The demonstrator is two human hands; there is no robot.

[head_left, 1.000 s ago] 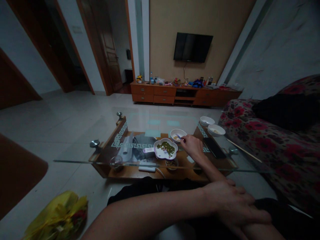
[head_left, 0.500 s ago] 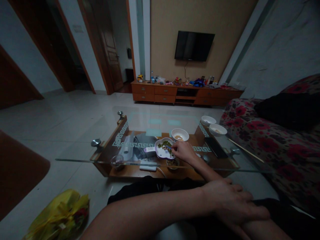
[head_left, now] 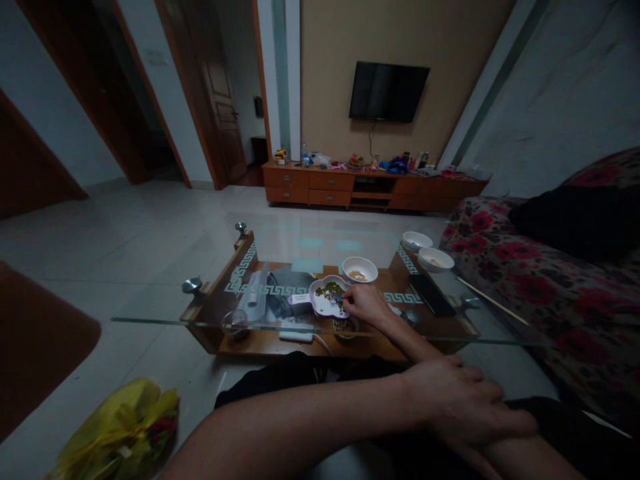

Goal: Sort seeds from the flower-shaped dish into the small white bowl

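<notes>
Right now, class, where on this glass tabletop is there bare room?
Free: the far stretch behind the middle bowl, left of the paired bowls; also the left strip beyond the metal supports. Crowded: around the right hand, scalloped dish and middle bowl.

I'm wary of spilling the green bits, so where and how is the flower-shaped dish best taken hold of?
Probably by its short handle, coming from the left, thumb above and fingers beneath. The handle juts out from the left of the flower-shaped dish, away from the green bits, whereas the right hand and its thin blue tool occupy the right side.
</notes>
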